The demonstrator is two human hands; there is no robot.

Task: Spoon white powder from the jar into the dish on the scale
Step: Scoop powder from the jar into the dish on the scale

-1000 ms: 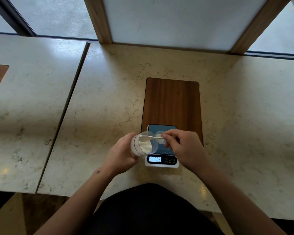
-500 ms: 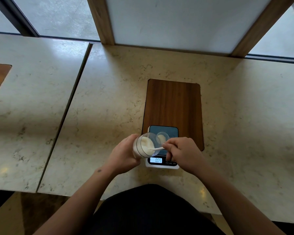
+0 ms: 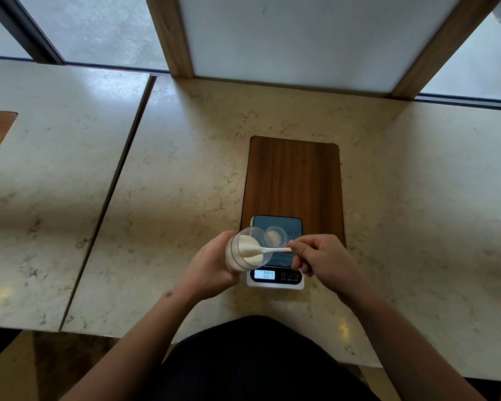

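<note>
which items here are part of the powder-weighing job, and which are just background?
In use:
left hand holding the tilted jar
right hand holding the white spoon, bowl in the jar
dish with some powder
scale

Background:
wood inlay
marble counter

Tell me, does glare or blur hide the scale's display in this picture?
In the head view the scale's display is backlit and free of glare, but its digits are too small and soft to read surely; window light reflects on the countertop, and straight edges bow from the wide lens.
</note>
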